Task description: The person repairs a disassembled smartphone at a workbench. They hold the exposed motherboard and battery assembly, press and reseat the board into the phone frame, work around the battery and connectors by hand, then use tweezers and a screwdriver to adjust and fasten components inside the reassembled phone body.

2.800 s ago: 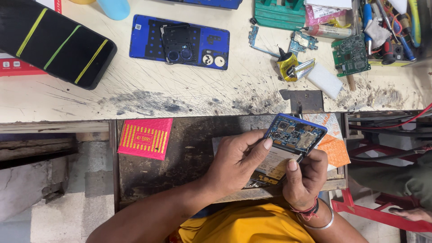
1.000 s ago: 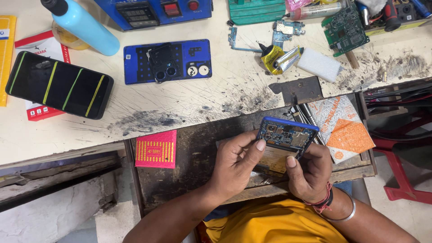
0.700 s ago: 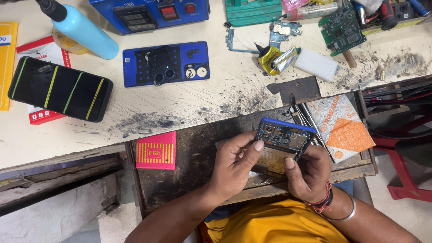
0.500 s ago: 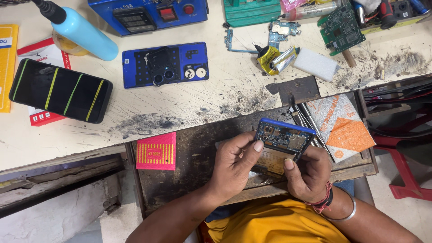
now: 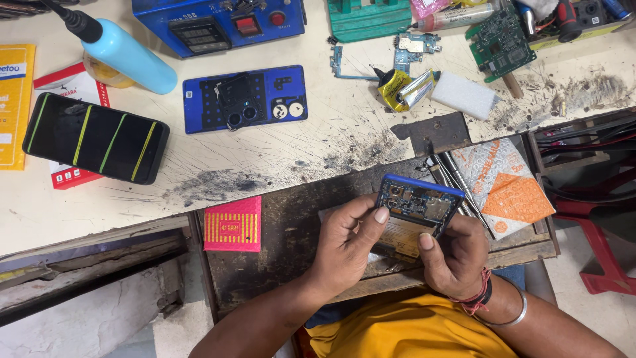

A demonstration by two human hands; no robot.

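Over the pulled-out drawer (image 5: 265, 278), head view: an opened blue phone (image 5: 417, 205), back cover off w/ circuitry exposed, is held between both hands. Left hand (image 5: 344, 248) fingers are pinched narrow on its near-left corner; right hand (image 5: 454, 255) is wrapped under it, thumb on the edge. Inside the drawer are seen 1 pink-yellow card (image 5: 232, 223), 1 orange-white packet (image 5: 507, 189), metal tools (count unclear). On the bench (image 5: 298, 152): 1 blue back cover (image 5: 245, 99), 1 dark phone (image 5: 96, 137) w/ 4 yellow-green bands, 1 light-blue bottle (image 5: 129, 56).
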